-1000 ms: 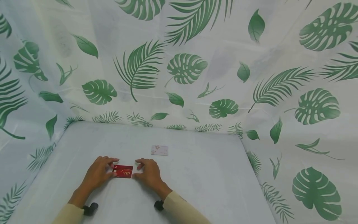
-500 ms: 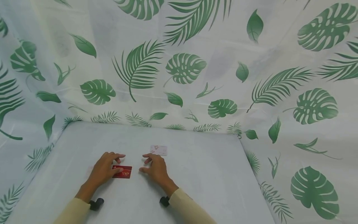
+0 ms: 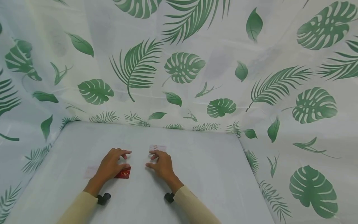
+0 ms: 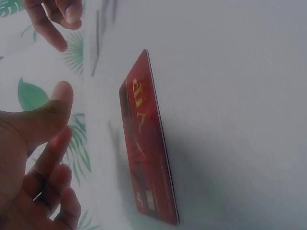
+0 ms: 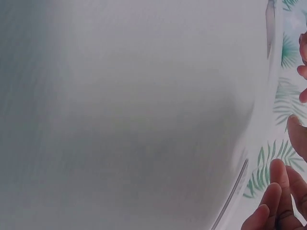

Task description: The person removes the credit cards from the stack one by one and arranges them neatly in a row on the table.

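Observation:
A red card (image 3: 124, 174) with gold VIP lettering lies flat on the white table; in the head view my left hand (image 3: 113, 164) covers its left part. In the left wrist view that red card (image 4: 146, 139) shows whole, with the left hand (image 4: 36, 148) apart from it and holding nothing. My right hand (image 3: 163, 166) hovers to the right, thumb and fingers apart with nothing between them. Just beyond its fingertips lies a pale patterned card (image 3: 158, 147), partly hidden by them. The right wrist view shows the right hand (image 5: 280, 196) at its edge.
Another pale card (image 3: 90, 171) lies left of the left hand, partly behind the wrist. The table (image 3: 195, 186) has a white cover. A white curtain (image 3: 193, 102) with green leaves stands behind and along both sides.
Both hands have moved right and away from the person, the left off the red card's left edge and the right towards the far pale card. The pale card at left has come into view.

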`<state>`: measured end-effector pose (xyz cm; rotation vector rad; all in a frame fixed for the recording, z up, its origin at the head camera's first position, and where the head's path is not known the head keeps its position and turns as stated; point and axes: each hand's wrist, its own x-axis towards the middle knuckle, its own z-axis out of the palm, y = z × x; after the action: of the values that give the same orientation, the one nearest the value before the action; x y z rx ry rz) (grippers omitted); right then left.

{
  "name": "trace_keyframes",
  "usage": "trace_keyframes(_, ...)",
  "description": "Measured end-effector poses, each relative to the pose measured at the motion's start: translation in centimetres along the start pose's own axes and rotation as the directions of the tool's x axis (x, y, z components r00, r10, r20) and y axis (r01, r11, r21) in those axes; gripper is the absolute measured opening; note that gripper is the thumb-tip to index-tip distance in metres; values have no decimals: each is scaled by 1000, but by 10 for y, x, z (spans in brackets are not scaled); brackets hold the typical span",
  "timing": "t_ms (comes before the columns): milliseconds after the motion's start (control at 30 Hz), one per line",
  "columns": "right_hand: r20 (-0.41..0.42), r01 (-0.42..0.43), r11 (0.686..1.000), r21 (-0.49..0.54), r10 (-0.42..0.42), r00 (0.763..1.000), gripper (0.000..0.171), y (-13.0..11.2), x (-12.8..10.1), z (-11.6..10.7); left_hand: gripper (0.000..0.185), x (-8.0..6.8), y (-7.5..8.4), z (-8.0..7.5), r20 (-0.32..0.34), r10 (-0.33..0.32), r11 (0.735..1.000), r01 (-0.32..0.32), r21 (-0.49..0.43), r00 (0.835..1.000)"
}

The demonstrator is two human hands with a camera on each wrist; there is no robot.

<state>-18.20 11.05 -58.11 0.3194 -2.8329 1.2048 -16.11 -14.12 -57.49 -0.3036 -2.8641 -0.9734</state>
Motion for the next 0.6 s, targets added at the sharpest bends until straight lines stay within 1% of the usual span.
trace_keyframes(233,-2,-40,999,-17,40,999,53,8,4,-7,58,8,7,8,10,-16,1000,16,-11,1000)
trace_keyframes(433,-30,-61,998,-13,61,998,52,15,8,-15,58,14,12,14,11,10,1000,-10,-13,1000)
trace_keyframes(600,-31,-75,997,-24,74,997,52,21,11,-20,57,22,16,19,10,25,1000,-25,-13,1000)
